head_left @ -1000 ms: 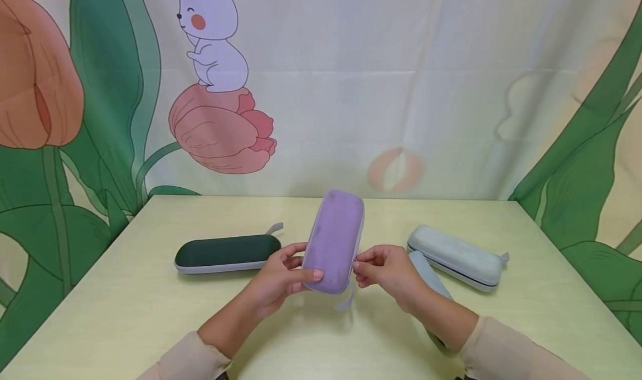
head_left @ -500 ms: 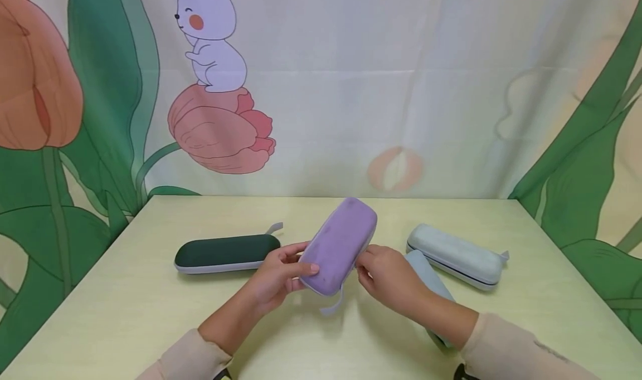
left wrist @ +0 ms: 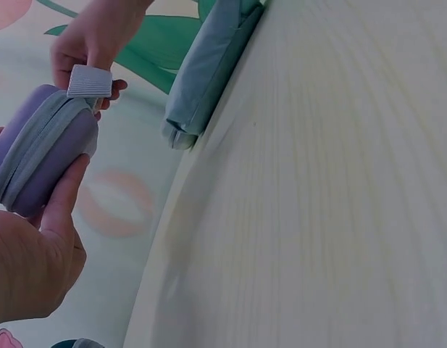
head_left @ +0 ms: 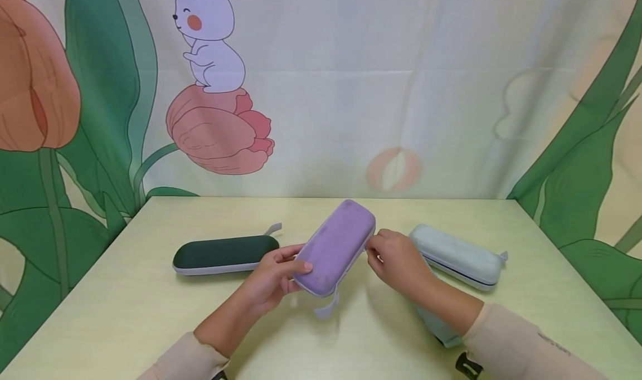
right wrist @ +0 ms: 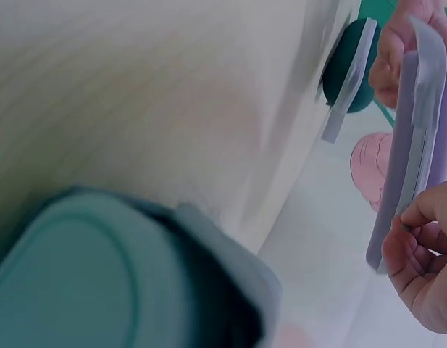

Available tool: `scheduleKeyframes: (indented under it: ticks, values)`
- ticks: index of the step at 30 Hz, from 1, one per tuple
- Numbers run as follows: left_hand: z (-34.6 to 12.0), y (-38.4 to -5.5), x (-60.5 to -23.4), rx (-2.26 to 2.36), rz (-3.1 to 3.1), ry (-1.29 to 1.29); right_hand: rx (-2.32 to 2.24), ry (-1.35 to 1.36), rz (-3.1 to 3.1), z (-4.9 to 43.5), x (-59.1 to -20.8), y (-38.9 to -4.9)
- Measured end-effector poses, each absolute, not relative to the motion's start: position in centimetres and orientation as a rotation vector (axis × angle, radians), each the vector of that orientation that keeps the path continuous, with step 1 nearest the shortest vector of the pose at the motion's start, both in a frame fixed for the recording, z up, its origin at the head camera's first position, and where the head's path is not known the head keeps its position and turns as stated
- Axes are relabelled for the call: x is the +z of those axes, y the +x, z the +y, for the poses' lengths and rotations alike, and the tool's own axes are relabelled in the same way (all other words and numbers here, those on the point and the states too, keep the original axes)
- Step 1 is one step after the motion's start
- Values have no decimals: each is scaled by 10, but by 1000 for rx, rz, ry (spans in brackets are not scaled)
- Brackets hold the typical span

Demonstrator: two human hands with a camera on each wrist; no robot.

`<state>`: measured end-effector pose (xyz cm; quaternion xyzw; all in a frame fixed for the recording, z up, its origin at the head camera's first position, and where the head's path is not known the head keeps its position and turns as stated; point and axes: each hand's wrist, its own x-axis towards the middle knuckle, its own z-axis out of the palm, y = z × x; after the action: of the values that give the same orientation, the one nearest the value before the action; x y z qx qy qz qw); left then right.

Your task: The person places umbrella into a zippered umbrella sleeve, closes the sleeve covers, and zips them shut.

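Note:
A purple zip case (head_left: 337, 246) is held up over the table, tilted with its far end to the right. My left hand (head_left: 271, 277) grips its near left end, thumb on top and fingers beneath. At its right side my right hand (head_left: 398, 260) has thumb and fingertips curled at the zipper. In the right wrist view those fingertips pinch the small zipper slider (right wrist: 406, 226) on the grey seam (right wrist: 419, 167). A pale fabric tab (head_left: 327, 307) dangles from the case's near end; the left wrist view shows this ribbed tab (left wrist: 89, 81) close up.
A dark green case (head_left: 225, 254) with a grey tab lies left on the table (head_left: 100, 313). To the right lies a pale grey-green case (head_left: 458, 254). A light blue-green case (head_left: 438, 324) lies partly hidden under my right forearm. A printed curtain (head_left: 321, 90) hangs behind.
My right hand has slid up along the case's right side, away from the tab end. The purple case has turned clockwise, its far end swinging right, still in my left hand.

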<state>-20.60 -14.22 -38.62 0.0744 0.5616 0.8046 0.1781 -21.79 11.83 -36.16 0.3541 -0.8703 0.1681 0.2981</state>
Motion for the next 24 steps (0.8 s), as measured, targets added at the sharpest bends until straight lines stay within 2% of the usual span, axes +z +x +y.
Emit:
scheduleKeyframes:
  ticks: [14, 24]
  values:
    - [-149, -206, -390, 2245, 1561, 283, 444, 825, -2388, 140, -355, -227]
    - [-160, -210, -389, 2188, 1603, 361, 433, 898, -2352, 146, -357, -232]
